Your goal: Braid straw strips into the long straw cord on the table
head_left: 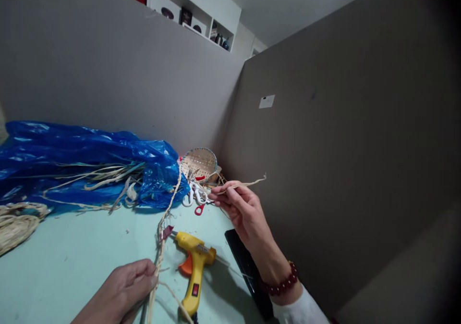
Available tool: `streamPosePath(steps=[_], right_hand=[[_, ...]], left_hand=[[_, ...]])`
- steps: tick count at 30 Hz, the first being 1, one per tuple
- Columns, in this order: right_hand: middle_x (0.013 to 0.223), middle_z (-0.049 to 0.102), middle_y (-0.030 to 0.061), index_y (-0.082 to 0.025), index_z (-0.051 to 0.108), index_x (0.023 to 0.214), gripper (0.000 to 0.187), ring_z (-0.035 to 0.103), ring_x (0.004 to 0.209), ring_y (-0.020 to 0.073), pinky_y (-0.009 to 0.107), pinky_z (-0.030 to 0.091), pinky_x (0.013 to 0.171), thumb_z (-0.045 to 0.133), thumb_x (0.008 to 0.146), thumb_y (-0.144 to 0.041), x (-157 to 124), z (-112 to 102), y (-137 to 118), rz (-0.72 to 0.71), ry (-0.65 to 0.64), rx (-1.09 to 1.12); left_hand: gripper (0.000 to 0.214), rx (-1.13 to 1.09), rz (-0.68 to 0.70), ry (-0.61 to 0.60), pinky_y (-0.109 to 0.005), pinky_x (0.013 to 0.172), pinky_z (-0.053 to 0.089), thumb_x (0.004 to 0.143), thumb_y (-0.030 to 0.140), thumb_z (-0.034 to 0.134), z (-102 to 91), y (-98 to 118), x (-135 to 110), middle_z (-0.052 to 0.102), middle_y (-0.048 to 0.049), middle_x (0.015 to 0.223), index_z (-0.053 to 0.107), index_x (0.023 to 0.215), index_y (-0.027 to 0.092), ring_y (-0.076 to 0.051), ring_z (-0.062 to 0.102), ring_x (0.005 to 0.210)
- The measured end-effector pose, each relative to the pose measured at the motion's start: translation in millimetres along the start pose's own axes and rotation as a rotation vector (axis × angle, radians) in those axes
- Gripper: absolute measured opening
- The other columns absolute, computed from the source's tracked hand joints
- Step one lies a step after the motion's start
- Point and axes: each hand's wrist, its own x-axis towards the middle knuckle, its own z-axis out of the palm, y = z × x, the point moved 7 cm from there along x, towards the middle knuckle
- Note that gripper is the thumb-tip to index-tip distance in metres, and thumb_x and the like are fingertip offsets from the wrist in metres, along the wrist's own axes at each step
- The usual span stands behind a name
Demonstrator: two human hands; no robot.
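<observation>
My left hand (124,290) is closed at the bottom of the view, pinching a long braided straw cord (169,204) that runs up and away across the table. My right hand (239,208) is raised farther back, fingers pinched on a thin loose straw strand (245,184) whose end points right toward the wall. A red bead bracelet (283,283) circles my right wrist. A yellow hot glue gun (194,271) lies on the pale green table (72,256) between my hands, its nozzle pointing left near the cord.
A blue plastic bag (82,160) with loose straw strips lies at the back left. A coil of straw (16,223) sits at the left edge. A small woven basket (200,163), white and red scissors (196,199) sit in the corner. A black phone (248,271) lies under my right forearm. Grey walls close in.
</observation>
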Motion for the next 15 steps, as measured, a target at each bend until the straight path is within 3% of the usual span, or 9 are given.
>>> streamPosePath(steps=[4,10,15], right_hand=[[0.08,0.07,0.0059,-0.014,0.064,0.087,0.015,0.069,0.07,0.0123,0.017,0.051,0.062,0.068,0.085,-0.029,-8,15,9,0.144,-0.064,0.221],[0.071,0.068,0.004,-0.013,0.066,0.085,0.017,0.066,0.059,0.0092,0.015,0.049,0.056,0.068,0.086,-0.03,-15,24,14,0.215,-0.109,0.3],[0.054,0.052,-0.0037,-0.014,0.067,0.086,0.018,0.047,0.043,0.003,0.012,0.039,0.044,0.068,0.086,-0.032,-17,19,22,0.251,-0.087,0.279]], left_hand=[[0.038,0.003,-0.015,-0.023,-0.019,0.038,0.006,0.07,0.054,0.068,0.0,0,0,0.03,0.0122,0.043,0.049,0.064,0.021,-0.003,0.012,0.035],[0.037,-0.052,-0.018,-0.022,-0.02,0.039,0.013,0.071,0.055,0.068,-1.5,-3,1,0.033,0.0103,0.045,0.053,0.066,0.021,-0.005,0.017,0.037],[0.038,-0.072,-0.001,-0.008,-0.02,0.042,0.018,0.07,0.055,0.066,-2.1,-11,6,0.036,0.0089,0.05,0.051,0.065,0.021,-0.006,0.021,0.041]])
